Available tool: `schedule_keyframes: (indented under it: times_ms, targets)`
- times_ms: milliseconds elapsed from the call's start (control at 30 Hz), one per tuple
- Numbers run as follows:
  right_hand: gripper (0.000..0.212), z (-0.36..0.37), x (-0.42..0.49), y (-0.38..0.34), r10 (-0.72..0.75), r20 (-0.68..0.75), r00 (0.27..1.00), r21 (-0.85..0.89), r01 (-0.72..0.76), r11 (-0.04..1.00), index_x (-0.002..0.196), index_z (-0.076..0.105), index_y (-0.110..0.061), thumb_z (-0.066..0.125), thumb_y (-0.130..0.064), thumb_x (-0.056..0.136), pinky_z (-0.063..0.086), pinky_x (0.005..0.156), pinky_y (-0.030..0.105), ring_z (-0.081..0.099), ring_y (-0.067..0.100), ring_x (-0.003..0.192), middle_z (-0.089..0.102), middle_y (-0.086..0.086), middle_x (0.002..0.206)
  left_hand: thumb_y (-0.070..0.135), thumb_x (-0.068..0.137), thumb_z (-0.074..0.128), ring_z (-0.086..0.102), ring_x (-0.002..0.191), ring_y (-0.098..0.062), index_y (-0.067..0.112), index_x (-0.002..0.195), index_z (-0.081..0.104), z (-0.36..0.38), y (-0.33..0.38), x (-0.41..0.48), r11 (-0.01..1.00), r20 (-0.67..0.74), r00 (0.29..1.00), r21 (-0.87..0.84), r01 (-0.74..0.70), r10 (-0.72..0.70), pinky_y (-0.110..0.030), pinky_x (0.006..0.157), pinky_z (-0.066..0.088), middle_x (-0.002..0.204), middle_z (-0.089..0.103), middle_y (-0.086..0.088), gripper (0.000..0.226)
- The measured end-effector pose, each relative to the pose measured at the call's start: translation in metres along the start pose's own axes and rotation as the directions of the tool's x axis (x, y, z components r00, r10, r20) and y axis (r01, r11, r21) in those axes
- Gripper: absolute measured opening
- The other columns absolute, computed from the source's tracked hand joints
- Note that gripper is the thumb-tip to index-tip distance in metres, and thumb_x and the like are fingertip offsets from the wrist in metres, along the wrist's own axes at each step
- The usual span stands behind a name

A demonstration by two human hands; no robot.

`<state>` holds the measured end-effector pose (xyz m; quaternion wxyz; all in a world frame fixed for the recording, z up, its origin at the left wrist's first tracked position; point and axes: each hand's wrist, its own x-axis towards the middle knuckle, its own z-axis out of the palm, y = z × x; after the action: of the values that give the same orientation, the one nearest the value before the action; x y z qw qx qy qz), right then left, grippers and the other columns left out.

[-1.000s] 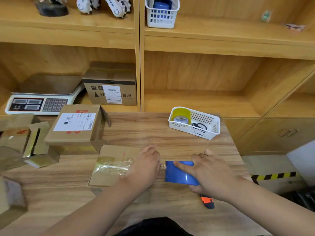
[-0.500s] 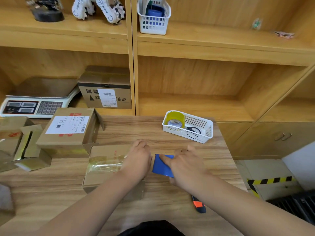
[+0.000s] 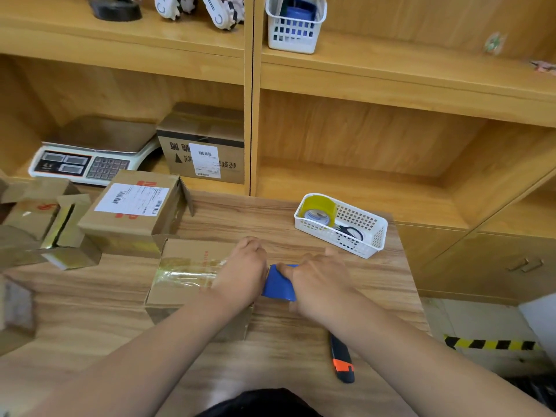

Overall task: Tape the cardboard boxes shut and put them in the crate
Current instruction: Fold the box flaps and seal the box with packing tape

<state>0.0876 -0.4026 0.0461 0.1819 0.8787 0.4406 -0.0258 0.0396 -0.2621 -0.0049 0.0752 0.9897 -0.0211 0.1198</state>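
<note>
The left hand point(image 3: 243, 273) presses palm-down on the small brown taped cardboard box point(image 3: 186, 275) in the middle of the wooden tabletop point(image 3: 240, 218). The right hand point(image 3: 319, 284) grips the blue plastic tape dispenser point(image 3: 278, 285) just beside the box.

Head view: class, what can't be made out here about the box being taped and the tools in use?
Right end of the taped box: covered by the left hand; tape's end unseen.
The blue tape dispenser: mostly under the right hand; roll and blade hidden.
The labelled box: print too small to read.
The boxes at the left edge: cut off by the frame.
The crate: nowhere in view.
</note>
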Motion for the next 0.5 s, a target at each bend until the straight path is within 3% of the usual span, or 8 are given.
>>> schedule_keyframes:
  times_ms: [167,267,333,400,500]
  targets:
    - [0.054,0.006,0.004,0.002,-0.004,0.015,1.0,0.055,0.003,0.998,0.131,0.043,-0.038,0.058,-0.054,0.081,0.018,0.075,0.039,0.055,0.023,0.098,0.061,0.001,0.103,-0.005,0.045,0.081,0.067,0.078,-0.033,0.001,0.056,0.063,0.002,-0.002,0.0,0.995,0.041,0.995,-0.027,0.093,-0.092,-0.028,0.083,0.032,0.067,0.065,-0.018,0.022]
    - [0.051,0.009,0.006,0.007,0.009,0.041,0.999,0.097,-0.013,0.995,0.127,0.046,-0.039,0.057,-0.057,0.08,0.022,0.077,0.039,0.055,0.021,0.099,0.061,-0.001,0.103,-0.002,0.038,0.086,0.068,0.072,-0.03,0.004,0.052,0.062,0.003,0.003,0.002,0.998,0.038,0.997,-0.004,0.069,-0.068,-0.028,0.079,0.034,0.061,0.065,-0.014,0.028]
    - [0.048,0.014,0.008,0.014,0.025,0.065,0.998,0.127,-0.033,0.991,0.123,0.049,-0.039,0.059,-0.056,0.079,0.021,0.076,0.039,0.056,0.02,0.099,0.061,-0.002,0.103,0.0,0.051,0.082,0.067,0.085,-0.031,0.002,0.059,0.065,0.007,0.001,0.002,0.996,0.038,0.996,-0.022,0.081,-0.08,-0.027,0.085,0.034,0.071,0.067,-0.016,0.019]
    - [0.047,0.024,0.008,0.022,0.044,0.092,0.995,0.108,-0.053,0.993,0.122,0.051,-0.038,0.061,-0.051,0.079,0.022,0.074,0.036,0.056,0.021,0.098,0.06,-0.002,0.102,0.001,0.074,0.068,0.058,0.108,-0.034,-0.002,0.077,0.066,0.015,-0.007,-0.001,0.987,0.05,0.99,-0.088,0.138,-0.134,-0.028,0.099,0.029,0.093,0.067,-0.022,0.005]
    - [0.056,0.052,0.004,0.038,0.112,0.125,0.986,0.12,-0.127,0.985,0.133,0.042,-0.039,0.057,-0.052,0.081,0.026,0.074,0.035,0.055,0.024,0.1,0.056,0.002,0.107,0.002,0.081,0.062,0.052,0.113,-0.035,0.0,0.08,0.065,0.018,-0.017,-0.008,0.964,0.057,0.979,-0.168,0.205,-0.198,-0.032,0.101,0.031,0.096,0.065,-0.019,0.004]
